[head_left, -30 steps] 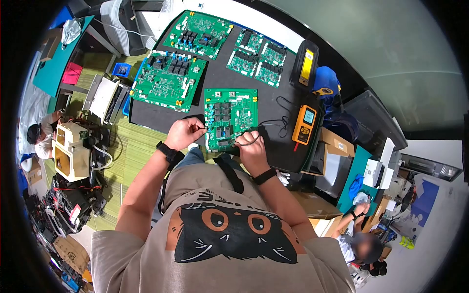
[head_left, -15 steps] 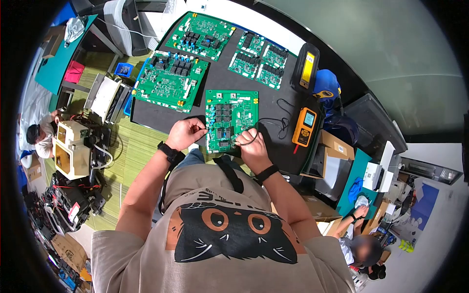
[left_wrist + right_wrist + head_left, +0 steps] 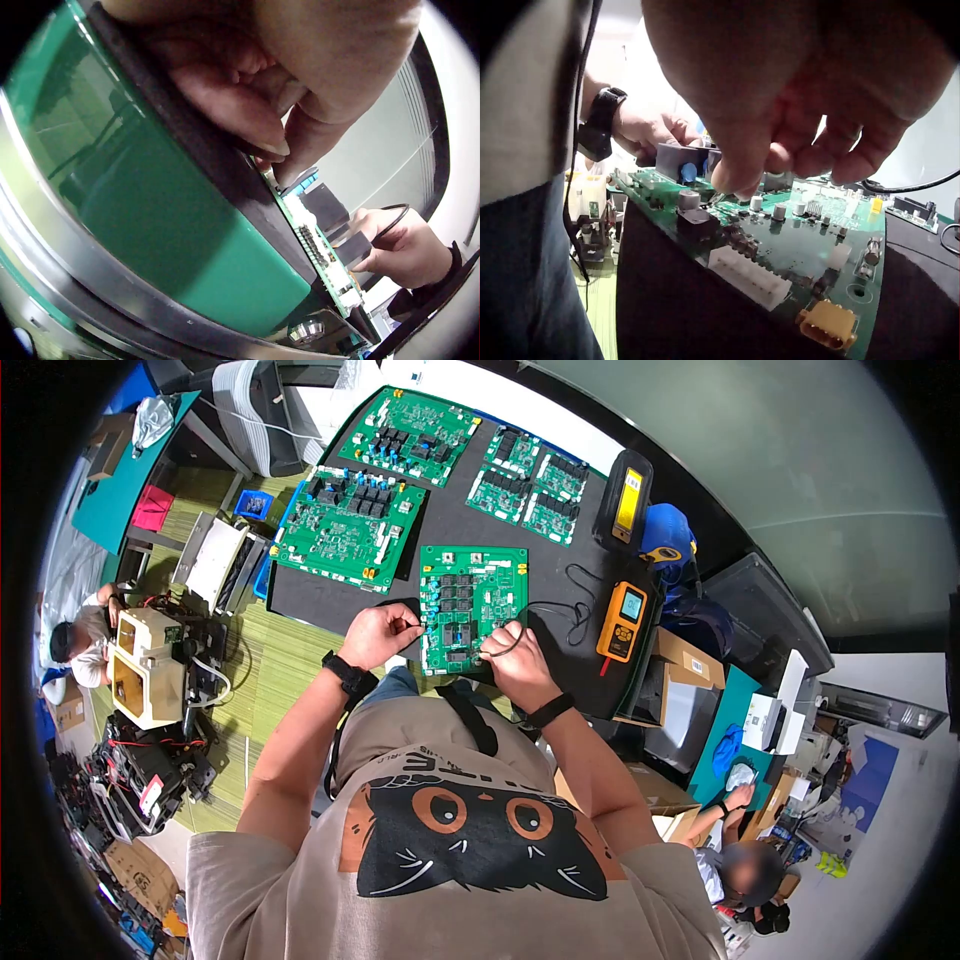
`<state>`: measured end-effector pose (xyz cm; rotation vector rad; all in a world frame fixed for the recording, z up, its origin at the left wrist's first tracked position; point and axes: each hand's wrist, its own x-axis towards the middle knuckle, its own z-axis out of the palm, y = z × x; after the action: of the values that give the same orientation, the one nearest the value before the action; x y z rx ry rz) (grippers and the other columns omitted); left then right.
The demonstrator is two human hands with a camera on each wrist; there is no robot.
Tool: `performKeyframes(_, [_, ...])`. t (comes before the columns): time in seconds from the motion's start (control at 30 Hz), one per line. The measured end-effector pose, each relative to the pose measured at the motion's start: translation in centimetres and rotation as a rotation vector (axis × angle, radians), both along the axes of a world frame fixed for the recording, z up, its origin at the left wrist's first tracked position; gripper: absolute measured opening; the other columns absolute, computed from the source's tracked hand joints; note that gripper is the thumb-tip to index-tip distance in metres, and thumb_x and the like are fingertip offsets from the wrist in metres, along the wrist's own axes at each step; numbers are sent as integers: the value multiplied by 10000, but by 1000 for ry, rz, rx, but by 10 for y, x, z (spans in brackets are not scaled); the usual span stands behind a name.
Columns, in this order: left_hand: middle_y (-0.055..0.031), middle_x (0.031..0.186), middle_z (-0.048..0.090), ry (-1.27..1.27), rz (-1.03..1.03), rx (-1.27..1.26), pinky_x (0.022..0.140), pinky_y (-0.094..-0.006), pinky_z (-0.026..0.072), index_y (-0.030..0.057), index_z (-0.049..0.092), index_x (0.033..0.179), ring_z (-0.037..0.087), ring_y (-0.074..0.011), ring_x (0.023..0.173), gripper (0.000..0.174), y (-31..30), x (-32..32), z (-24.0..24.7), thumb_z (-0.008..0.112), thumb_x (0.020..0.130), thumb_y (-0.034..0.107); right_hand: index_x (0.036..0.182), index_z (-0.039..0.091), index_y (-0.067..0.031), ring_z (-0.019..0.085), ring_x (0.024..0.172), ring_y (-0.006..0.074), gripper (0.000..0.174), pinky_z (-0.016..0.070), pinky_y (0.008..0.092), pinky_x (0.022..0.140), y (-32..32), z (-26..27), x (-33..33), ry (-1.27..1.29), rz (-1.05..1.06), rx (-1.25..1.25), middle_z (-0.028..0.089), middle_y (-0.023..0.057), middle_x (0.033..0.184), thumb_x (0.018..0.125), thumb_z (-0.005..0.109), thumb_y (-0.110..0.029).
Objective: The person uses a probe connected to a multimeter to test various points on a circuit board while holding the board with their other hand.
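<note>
A green circuit board (image 3: 500, 590) lies on the black mat in front of me, with dark block components and blue parts. My left hand (image 3: 378, 635) pinches at its left edge, thumb and forefinger together; what lies between the tips is mostly hidden. Over the near right corner my right hand (image 3: 520, 668) pinches the end of a black test lead, whose cable (image 3: 922, 185) loops past the hand. A thin metal piece shows by those fingertips in the right wrist view, low over the board (image 3: 802, 232). An orange meter (image 3: 622, 618) lies to the right.
Two large green boards (image 3: 345, 530) (image 3: 415, 435) and several small ones (image 3: 498, 492) lie farther back. Beyond the meter are a black case with a yellow label (image 3: 627, 500), a blue object (image 3: 665, 532) and cardboard boxes (image 3: 690, 658). Other people are at both sides.
My right wrist has turned slightly outward, its fingertips staying at the board's near right corner. The left hand keeps its place. At the far left, another person's head has shifted.
</note>
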<state>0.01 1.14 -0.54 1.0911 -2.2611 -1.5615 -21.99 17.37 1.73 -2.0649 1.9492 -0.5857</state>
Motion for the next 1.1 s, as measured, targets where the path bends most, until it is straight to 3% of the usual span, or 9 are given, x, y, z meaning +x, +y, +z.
performKeyframes(0.8, [9, 646, 590, 20, 27, 19, 537, -248, 435, 24, 676, 841, 507, -50, 582, 125, 2, -1, -1, 762, 840, 115, 776, 557, -112, 536, 845, 281, 90, 437, 420, 719, 3, 2, 2, 12, -10, -19, 544, 47, 796, 758, 636, -74])
performKeyframes(1.1, [10, 645, 592, 9, 20, 3, 533, -246, 430, 25, 676, 842, 513, -54, 579, 134, 2, -1, 4, 768, 838, 122, 772, 616, -99, 576, 855, 302, 131, 439, 463, 748, 18, -9, 28, 1, -277, -13, 626, 75, 812, 816, 675, -207])
